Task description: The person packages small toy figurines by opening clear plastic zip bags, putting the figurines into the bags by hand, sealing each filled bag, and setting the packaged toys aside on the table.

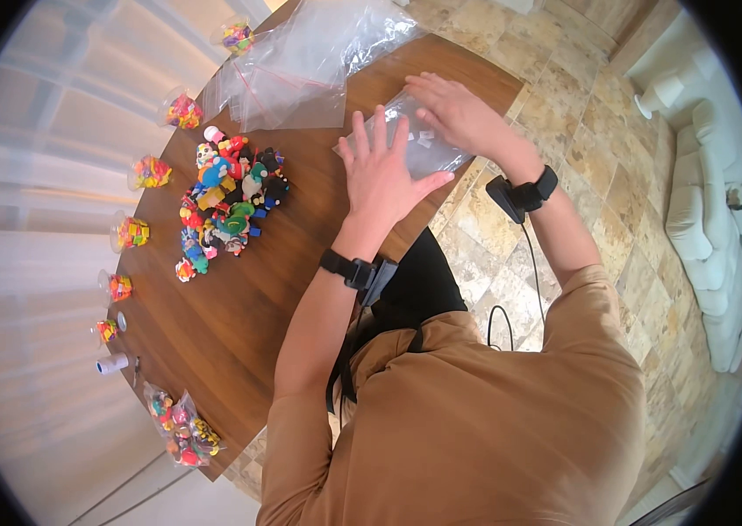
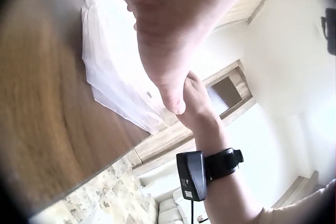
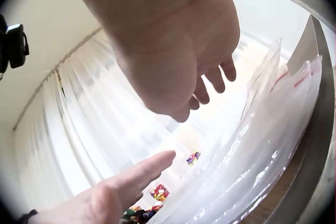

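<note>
A clear plastic bag (image 1: 441, 156) lies near the table's edge, with small white bits showing in it. My left hand (image 1: 380, 171) is spread over its left part, fingers straight and thumb out to the side. Over the far right part of the bag is my right hand (image 1: 454, 110), its fingers extended. In the right wrist view, the bag (image 3: 236, 166) looks puffed and shiny below my right hand (image 3: 173, 61). The left wrist view shows the underside of my left hand (image 2: 163, 40) above the bag's pale edge (image 2: 107, 90). Neither hand grips anything.
A heap of small colourful toy figures (image 1: 231, 197) sits left of my hands on the wooden table (image 1: 239, 351). More clear bags (image 1: 301, 79) lie at the back. Several clear cups of bright pieces (image 1: 152, 171) line the far edge, with filled bags (image 1: 182, 430) at the near corner.
</note>
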Available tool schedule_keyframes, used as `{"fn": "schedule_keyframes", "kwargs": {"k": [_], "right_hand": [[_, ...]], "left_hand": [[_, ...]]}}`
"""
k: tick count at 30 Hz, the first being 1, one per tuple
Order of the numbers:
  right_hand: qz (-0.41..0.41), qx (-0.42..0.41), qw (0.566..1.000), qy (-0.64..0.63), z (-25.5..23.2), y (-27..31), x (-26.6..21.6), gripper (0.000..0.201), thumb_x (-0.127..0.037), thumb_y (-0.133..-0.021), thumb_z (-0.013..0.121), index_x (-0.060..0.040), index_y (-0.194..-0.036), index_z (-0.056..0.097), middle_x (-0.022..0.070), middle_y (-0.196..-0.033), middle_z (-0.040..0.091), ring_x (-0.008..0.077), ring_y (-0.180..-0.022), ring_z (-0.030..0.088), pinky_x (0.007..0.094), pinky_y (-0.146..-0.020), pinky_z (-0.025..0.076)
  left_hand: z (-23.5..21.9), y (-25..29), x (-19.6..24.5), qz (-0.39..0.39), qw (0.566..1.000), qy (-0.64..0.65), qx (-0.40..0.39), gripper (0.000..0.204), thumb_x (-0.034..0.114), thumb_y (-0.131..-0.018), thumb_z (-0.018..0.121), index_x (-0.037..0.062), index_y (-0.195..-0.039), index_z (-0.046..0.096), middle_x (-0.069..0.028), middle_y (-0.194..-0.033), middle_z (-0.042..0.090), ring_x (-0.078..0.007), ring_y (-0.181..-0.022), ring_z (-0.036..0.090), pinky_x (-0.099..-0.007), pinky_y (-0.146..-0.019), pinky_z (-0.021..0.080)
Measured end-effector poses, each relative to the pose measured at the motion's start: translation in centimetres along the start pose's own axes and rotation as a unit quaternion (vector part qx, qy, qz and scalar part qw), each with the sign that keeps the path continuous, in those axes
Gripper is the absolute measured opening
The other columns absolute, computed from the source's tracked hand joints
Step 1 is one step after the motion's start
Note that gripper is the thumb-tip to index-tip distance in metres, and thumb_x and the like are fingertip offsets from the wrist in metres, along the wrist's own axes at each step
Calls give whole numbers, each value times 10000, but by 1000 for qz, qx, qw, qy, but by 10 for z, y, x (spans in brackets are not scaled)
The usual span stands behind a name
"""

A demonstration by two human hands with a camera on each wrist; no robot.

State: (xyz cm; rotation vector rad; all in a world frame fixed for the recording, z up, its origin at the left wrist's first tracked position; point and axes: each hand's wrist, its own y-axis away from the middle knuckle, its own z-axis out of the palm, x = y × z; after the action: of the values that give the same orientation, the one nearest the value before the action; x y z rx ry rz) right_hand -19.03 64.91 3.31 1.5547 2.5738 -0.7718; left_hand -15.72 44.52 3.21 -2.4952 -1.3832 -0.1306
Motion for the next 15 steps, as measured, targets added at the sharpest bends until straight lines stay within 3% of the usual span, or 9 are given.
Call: {"fn": "schedule_keyframes", "kwargs": {"k": [2, 5, 15], "right_hand": [[-33, -53, 997, 44, 14, 0, 2, 497, -343, -1035, 422, -8, -1399, 457, 176, -1486, 430, 360, -1421, 331, 456, -1171, 282], [-47, -60, 996, 55, 26, 4, 11, 567, -424, -1036, 381, 1, -1407, 447, 179, -1501, 410, 368, -1439, 293, 458, -1188, 251], [-32, -97, 989, 111, 42, 10, 21, 700, -549, -1019, 320, -5, -1450, 411, 143, -1541, 370, 321, -1471, 241, 403, -1224, 167]], "left_hand": [[10, -1, -1, 1, 1000, 6, -11, 1059, 745, -737, 644, 59, -1491, 358, -224, -1570, 249, -452, -1463, 152, -675, -1121, 169], [23, 0, -5, -9, 1000, 14, -26, 1071, 759, -759, 607, 39, -1501, 328, -235, -1581, 225, -453, -1471, 133, -678, -1121, 159], [32, 1, -7, -32, 999, 23, -35, 1137, 786, -766, 572, -30, -1500, 276, -289, -1579, 184, -472, -1470, 116, -688, -1112, 144]]}}
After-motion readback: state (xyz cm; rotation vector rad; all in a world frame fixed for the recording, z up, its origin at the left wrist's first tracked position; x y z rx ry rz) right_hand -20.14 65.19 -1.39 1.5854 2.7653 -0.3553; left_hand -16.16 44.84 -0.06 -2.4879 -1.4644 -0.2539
